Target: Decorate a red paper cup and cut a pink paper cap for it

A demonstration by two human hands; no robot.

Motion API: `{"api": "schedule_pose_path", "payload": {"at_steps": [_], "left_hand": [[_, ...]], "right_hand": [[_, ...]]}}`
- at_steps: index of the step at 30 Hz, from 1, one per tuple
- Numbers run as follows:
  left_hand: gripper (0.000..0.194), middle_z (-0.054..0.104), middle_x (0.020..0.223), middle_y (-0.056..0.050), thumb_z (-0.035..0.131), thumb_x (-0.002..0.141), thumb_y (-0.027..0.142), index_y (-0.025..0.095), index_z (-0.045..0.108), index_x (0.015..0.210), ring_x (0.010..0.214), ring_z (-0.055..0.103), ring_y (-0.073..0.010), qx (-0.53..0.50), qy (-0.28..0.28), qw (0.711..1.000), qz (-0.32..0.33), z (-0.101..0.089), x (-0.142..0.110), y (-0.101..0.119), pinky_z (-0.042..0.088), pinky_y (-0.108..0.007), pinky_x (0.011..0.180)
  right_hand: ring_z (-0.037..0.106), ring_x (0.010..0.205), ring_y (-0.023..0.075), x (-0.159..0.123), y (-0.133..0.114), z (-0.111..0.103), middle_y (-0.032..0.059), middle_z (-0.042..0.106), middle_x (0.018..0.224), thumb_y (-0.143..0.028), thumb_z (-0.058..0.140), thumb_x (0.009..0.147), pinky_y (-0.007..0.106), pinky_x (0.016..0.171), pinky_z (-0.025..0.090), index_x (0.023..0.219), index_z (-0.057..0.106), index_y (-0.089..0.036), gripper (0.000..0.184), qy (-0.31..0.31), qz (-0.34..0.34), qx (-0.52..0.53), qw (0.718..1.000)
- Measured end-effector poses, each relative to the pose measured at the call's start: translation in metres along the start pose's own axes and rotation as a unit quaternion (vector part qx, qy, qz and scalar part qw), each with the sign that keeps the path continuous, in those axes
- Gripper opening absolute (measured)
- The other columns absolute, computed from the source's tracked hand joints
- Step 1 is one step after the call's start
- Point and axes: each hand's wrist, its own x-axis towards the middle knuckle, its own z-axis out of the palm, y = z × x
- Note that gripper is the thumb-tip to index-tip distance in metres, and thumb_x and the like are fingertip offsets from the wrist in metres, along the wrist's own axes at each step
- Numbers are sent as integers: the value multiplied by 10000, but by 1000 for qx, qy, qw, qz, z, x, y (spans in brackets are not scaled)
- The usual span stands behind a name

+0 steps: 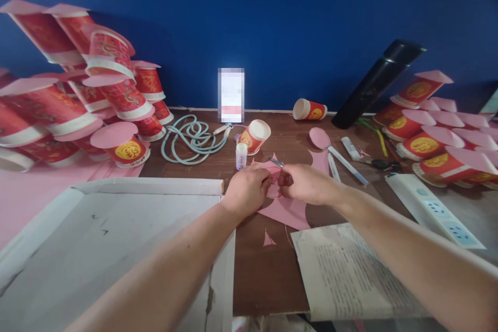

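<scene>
My left hand [249,189] is closed, pinching a sheet of pink paper [286,208] over the brown table. My right hand [305,182] is closed round small scissors [277,162], whose metal tips stick out above the paper between both hands. A red paper cup [253,136] and a small glue bottle [241,155] stand just beyond my left hand. A cut pink circle [319,138] and another pink scrap [319,161] lie beyond my right hand. A tiny pink offcut [268,239] sits on the table below the sheet.
Stacks of red cups capped with pink paper stand at left [97,93] and right [431,140]. A white tray [97,249], a printed sheet [350,275], a power strip [436,210], pens [346,165], a coiled cord [192,137], a black cylinder [377,83] and a lying cup [309,109] surround me.
</scene>
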Motion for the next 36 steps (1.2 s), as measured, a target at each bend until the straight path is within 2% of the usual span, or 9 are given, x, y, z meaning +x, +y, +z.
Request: {"api": "schedule_pose_path", "payload": {"at_steps": [8,11,17,20,23,25,28,32,36], "left_hand": [[208,664,880,-49,485,906,223,182,669,818,815,592,-180,28,6,999,27,3,-1,-3,444,-284,714],[204,662,872,-44,487,910,228,185,664,819,814,594,-180,32,15,999,35,4,-2,-4,441,-284,710],[228,662,826,-52,494,906,234,176,646,747,768,596,-178,42,30,998,25,4,-2,-3,440,-283,671],[243,665,834,-52,483,917,249,178,653,758,778,600,-177,42,33,998,31,4,-2,-2,443,-282,674],[259,665,841,-56,466,926,259,175,657,772,780,603,-178,38,31,998,36,3,-2,-1,443,-284,667],[258,662,826,-58,470,921,257,172,654,763,764,602,-178,38,27,998,36,3,-2,-1,440,-284,653],[234,665,835,-50,487,914,248,176,652,765,766,604,-171,31,31,999,32,2,-3,0,438,-274,644],[252,656,866,-40,465,936,266,186,638,772,809,604,-158,38,68,997,25,3,-3,-2,446,-263,675],[266,635,865,-36,436,953,292,191,634,807,802,598,-157,70,77,994,32,4,-3,-5,452,-267,674]], "right_hand": [[683,790,253,3,-22,-8,67,726,896,-326,589,762,286,556,390,929,625,-223,199,-63,21,-144,987],[695,835,293,-3,-26,-6,99,730,919,-283,530,799,324,606,431,981,610,-204,214,-44,11,-207,977],[709,757,322,-16,-37,5,164,725,841,-175,466,825,362,608,439,1049,577,-137,253,4,-6,-292,956],[703,771,317,-20,-31,3,146,729,863,-214,480,836,355,611,427,1036,578,-156,229,13,18,-259,966],[691,814,268,-26,-16,-5,60,733,875,-274,533,815,308,602,410,1002,574,-227,197,34,44,-148,987],[685,817,226,-29,-8,-9,40,735,920,-295,520,838,287,607,419,1036,574,-243,211,61,56,-72,994],[679,792,190,-29,0,-10,24,738,885,-289,525,844,270,628,434,979,616,-241,169,63,61,-3,996],[675,791,196,-25,5,-1,36,740,875,-314,556,844,282,666,444,899,666,-233,147,86,51,14,995],[664,898,208,-24,11,11,26,727,967,-274,555,850,296,751,454,953,679,-250,163,120,12,14,993]]}}
